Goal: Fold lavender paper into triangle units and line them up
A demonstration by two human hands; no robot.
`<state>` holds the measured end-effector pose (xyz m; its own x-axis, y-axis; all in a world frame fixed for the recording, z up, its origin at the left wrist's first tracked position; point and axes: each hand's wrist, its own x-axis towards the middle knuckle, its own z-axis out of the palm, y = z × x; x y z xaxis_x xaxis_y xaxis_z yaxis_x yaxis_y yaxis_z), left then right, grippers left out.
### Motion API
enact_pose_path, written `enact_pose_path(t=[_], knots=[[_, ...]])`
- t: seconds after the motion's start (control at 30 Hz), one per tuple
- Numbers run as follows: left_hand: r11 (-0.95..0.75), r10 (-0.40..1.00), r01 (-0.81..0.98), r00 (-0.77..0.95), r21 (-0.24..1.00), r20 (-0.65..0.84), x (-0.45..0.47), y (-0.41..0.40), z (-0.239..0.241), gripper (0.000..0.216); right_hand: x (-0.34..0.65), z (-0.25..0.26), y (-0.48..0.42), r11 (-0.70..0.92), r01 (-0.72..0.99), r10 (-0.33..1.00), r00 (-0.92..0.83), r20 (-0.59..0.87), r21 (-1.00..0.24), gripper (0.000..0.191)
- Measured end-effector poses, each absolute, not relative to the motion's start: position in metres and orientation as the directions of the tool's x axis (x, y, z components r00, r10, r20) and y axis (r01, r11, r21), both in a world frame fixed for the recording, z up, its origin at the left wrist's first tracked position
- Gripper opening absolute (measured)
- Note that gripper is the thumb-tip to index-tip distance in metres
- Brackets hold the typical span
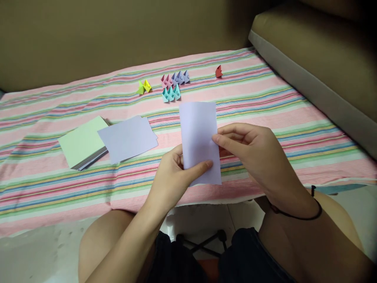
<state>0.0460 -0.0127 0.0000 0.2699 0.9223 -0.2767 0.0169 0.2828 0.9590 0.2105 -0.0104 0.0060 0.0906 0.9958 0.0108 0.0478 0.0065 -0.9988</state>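
I hold an upright lavender paper sheet (198, 133) over the front of a striped cloth (265, 98). My left hand (173, 177) grips its lower left edge, thumb laid across the front. My right hand (253, 151) pinches its right edge between thumb and fingers. Both hands are closed on the sheet. To the left on the cloth lie loose lavender sheets (128, 138) beside a stack of paper with a pale green top sheet (82, 142).
Small folded paper pieces stand at the back: yellow-green (144, 87), pink (166, 81), lavender (180, 77), teal (171, 94) and a lone red one (218, 71). A brown cushion (318, 55) borders the right. My knees and a white floor (35, 251) are below.
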Motion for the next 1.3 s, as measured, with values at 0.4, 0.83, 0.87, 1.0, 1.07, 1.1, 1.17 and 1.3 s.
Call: enact_pose_path(t=[0.4,0.83,0.87,1.0,1.07,1.1,1.17,1.3], knots=[[0.249,0.929,0.151,0.241,0.957,-0.28,0.0458,-0.014,0.0015,0.027,0.2108,0.0082,-0.0112,-0.022,0.085,0.998,0.058,-0.017,-0.996,0.017],[0.246,0.923,0.126,0.271,0.961,-0.272,0.0451,-0.0132,-0.0002,0.027,0.2115,0.0079,-0.0111,-0.012,0.101,0.998,0.059,-0.006,-0.995,0.017],[0.247,0.923,0.125,0.271,0.961,-0.272,0.0451,-0.0132,0.0,0.027,0.2116,0.008,-0.0112,-0.013,0.101,0.998,0.062,-0.007,-0.995,0.017],[0.263,0.921,0.1,0.271,0.959,-0.281,0.0455,-0.0133,0.0001,0.029,0.2116,0.0082,-0.0112,-0.014,0.107,0.997,0.075,-0.006,-0.994,0.016],[0.269,0.921,0.077,0.272,0.96,-0.28,0.0457,-0.0133,-0.0008,0.029,0.2114,0.0077,-0.0111,-0.011,0.113,0.996,0.084,-0.001,-0.994,0.015],[0.27,0.921,0.064,0.275,0.961,-0.277,0.0457,-0.0133,-0.0015,0.028,0.2113,0.0073,-0.011,-0.007,0.116,0.996,0.09,0.004,-0.993,0.015],[0.27,0.919,0.044,0.285,0.962,-0.272,0.0457,-0.0131,-0.003,0.027,0.2109,0.0063,-0.0109,0.002,0.12,0.995,0.097,0.013,-0.993,0.015],[0.262,0.921,0.027,0.292,0.965,-0.258,0.0458,-0.0125,-0.0051,0.028,0.2102,0.0051,-0.0106,0.035,0.123,0.993,0.109,0.049,-0.992,0.014]])
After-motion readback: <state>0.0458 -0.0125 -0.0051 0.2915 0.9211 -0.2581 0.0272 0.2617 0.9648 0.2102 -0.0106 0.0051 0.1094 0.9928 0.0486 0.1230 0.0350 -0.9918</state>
